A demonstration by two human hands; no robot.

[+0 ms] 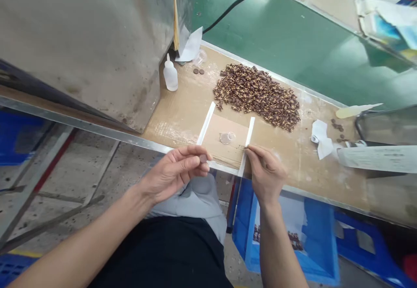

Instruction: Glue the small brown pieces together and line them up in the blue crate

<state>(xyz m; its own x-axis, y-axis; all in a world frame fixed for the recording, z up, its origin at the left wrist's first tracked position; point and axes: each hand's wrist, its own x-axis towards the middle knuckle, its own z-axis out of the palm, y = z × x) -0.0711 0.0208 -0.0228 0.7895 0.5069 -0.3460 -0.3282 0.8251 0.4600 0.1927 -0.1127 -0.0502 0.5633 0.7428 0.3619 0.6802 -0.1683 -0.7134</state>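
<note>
My left hand (177, 166) is just off the bench's front edge, with a small dark brown disc (203, 158) pinched between thumb and fingertips. Over the right side of the cardboard sheet (211, 142), my right hand (267, 168) has thumb and forefinger pressed together beside a white strip (250, 131); anything between those fingertips is too small to make out. A second white strip (206, 124) runs along the sheet's left side. Between the strips lies a small clear round piece (227, 138). Behind the sheet spreads a large pile of small dark brown and gold-coloured pieces (257, 94).
At the back left stand a white squeeze bottle (170, 76) and two brown discs (198, 71). Crumpled white paper (321, 138) and a yellowish bottle (356, 110) lie to the right. A metal cabinet (97, 40) borders the left; a blue crate (330, 244) is below the bench.
</note>
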